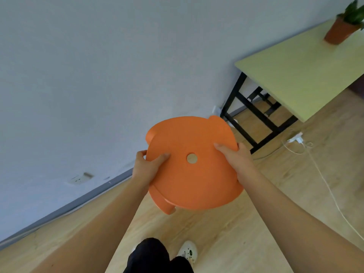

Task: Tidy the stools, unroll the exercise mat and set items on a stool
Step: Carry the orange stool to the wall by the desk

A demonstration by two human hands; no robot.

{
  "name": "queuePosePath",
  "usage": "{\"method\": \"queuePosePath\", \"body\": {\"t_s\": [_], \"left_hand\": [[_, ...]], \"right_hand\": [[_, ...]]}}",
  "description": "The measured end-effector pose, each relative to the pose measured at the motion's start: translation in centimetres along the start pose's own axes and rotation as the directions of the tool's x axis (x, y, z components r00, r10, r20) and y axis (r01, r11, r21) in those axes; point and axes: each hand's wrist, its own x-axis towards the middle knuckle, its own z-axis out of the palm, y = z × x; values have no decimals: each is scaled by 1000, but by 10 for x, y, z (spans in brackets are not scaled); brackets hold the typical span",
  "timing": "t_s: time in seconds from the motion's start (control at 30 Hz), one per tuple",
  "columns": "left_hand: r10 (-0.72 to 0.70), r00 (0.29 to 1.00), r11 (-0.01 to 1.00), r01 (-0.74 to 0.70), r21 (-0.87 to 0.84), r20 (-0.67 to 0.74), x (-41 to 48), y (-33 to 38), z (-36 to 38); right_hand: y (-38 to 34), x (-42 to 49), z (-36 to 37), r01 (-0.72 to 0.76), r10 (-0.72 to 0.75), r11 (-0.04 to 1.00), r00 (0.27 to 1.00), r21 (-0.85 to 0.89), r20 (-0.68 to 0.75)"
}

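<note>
An orange plastic stool with a round seat and a small hole in its middle hangs in the air in front of me, above the wooden floor. My left hand grips the seat's left rim, thumb on top. On the right rim my right hand holds it the same way. The stool's legs point down and away, mostly hidden under the seat. No exercise mat is in view.
A light green table on black legs stands at the right by the wall, with a potted plant on it. A white power strip and cable lie on the floor beside it. A grey wall runs along the left.
</note>
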Motion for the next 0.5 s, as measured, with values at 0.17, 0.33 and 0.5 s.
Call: {"method": "queuePosePath", "body": {"t_s": [0.17,0.33,0.5], "left_hand": [[-55,998,997,55,48,7,48,21,52],[-130,989,990,125,61,71,108,41,97],[-250,966,967,253,-29,69,160,47,136]], "right_hand": [[-34,91,-15,-8,12,997,998,-79,55],[-60,174,-12,-29,42,991,994,-130,100],[-74,264,3,-59,99,971,982,-232,163]]}}
